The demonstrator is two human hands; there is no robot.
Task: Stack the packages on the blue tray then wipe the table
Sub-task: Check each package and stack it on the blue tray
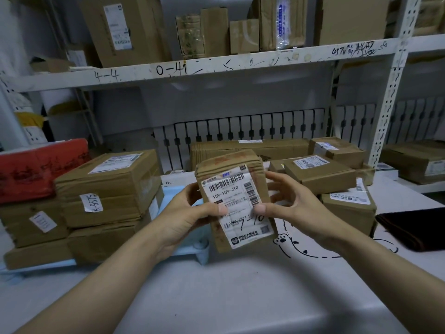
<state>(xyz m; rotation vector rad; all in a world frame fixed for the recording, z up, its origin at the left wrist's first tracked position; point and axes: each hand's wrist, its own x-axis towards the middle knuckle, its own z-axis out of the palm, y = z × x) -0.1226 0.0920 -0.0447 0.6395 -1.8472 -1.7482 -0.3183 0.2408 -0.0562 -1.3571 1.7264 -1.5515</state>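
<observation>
I see the counter (216,297) carrying the blue tray (201,247), with stacked packages (106,186) on its left part. Above its right end, left hand (185,215) and right hand (296,208) hold a labelled package (237,201), fingers (279,178) curled round its sides, thumbs pressing the label.

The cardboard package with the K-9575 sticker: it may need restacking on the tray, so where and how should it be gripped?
Grip the K-9575 package by its two short ends, one hand from each side. It lies flat on top of the stack on the blue tray, wider than it is tall, so probably too wide for one hand. Both hands are now busy holding the small labelled package.
</observation>
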